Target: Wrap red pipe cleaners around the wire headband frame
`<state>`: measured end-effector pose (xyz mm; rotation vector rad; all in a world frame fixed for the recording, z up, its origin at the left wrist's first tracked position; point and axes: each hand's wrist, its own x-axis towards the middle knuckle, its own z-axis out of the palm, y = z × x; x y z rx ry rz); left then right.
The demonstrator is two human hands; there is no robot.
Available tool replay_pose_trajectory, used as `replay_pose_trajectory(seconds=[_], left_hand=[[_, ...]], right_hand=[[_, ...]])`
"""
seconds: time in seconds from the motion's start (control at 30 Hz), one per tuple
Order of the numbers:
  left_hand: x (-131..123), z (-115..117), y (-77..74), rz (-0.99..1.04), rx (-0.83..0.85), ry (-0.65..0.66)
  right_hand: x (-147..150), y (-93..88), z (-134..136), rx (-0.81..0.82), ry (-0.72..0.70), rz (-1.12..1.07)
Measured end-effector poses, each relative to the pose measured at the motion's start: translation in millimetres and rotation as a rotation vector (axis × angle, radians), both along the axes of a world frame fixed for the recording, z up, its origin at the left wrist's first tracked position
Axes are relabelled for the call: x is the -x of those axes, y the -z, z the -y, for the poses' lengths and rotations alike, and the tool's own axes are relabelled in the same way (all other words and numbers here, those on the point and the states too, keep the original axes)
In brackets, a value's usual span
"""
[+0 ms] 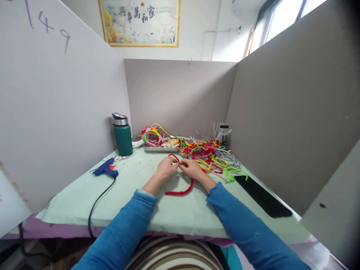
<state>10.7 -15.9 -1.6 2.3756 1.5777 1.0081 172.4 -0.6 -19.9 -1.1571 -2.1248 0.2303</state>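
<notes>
A fuzzy red pipe cleaner (182, 192) is bent into a curve over the pale tablecloth. Its upper part arches above my fingers, and its lower end trails below my right hand. My left hand (167, 168) pinches it from the left side. From the right, my right hand (192, 168) closes on it too, fingertips almost meeting those of the left. The exact spot between the fingertips is hidden. Just beyond my right hand lies a tangled heap of colourful pipe cleaners (201, 148), with yellow, red and green loops at its near edge.
A metal tray (161, 149) with small pieces and a ring of coloured pipe cleaners (152, 138) sits at the back. To the left are a green bottle (123, 139) and a blue glue gun (107, 168) with its black cord. A long black object (263, 195) lies right. Grey partitions (180, 93) enclose the table.
</notes>
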Motion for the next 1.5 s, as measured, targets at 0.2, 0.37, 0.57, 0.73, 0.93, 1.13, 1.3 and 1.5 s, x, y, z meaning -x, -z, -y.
replay_pose_trajectory(seconds=[0.2, 0.37, 0.57, 0.73, 0.93, 1.13, 1.3, 1.5], left_hand=[[-1, -6, 4.6, 0.019, 0.127, 0.049], [1, -10, 5.8, 0.007, 0.138, 0.044], [2, -11, 5.5, -0.008, 0.101, -0.052], [4, -12, 3.4, 0.168, 0.205, -0.042], [2, -4, -1.8, 0.375, 0.386, -0.007], [3, -2, -2.9, 0.552, 0.584, 0.047], [5, -5, 2.1, 0.598, 0.622, 0.034], [6, -10, 6.9, 0.347, 0.330, -0.071]], right_hand=[[2, -1.1, 4, 0.025, -0.067, -0.005], [2, 0.5, 2, 0.034, -0.067, -0.014], [3, 0.1, 2, 0.040, -0.054, -0.024], [3, -4.5, 8, 0.023, -0.101, -0.043], [3, -4.5, 9, 0.031, -0.131, -0.072], [3, -6.9, 12, 0.025, -0.148, -0.068], [3, -7.9, 14, -0.009, -0.176, -0.062], [3, -3.7, 8, -0.005, -0.061, -0.055]])
